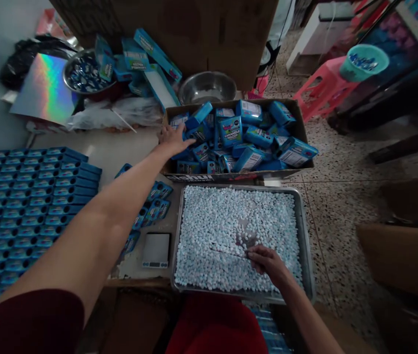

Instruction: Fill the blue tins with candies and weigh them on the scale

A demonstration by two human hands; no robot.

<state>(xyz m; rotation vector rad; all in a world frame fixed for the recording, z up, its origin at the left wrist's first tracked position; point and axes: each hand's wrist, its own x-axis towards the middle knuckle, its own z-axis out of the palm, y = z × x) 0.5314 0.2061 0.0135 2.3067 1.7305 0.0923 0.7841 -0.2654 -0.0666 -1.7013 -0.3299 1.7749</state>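
My left hand (174,139) reaches far forward into a cardboard box (300,132) piled with small blue cartons (231,130), its fingers resting on a blue carton at the box's left side. My right hand (265,260) sits low in a metal tray (306,236) filled with small pale blue candies (212,221) and grips a small metal scoop (243,243) that lies on the candies. Whether the left hand has closed around a carton cannot be made out.
Rows of filled blue boxes (28,206) cover the table's left. A small digital scale (156,250) lies beside the tray. Behind are a steel bowl (207,86), a bowl of wrapped candies (83,73), a holographic sheet (44,88) and a pink stool (322,83).
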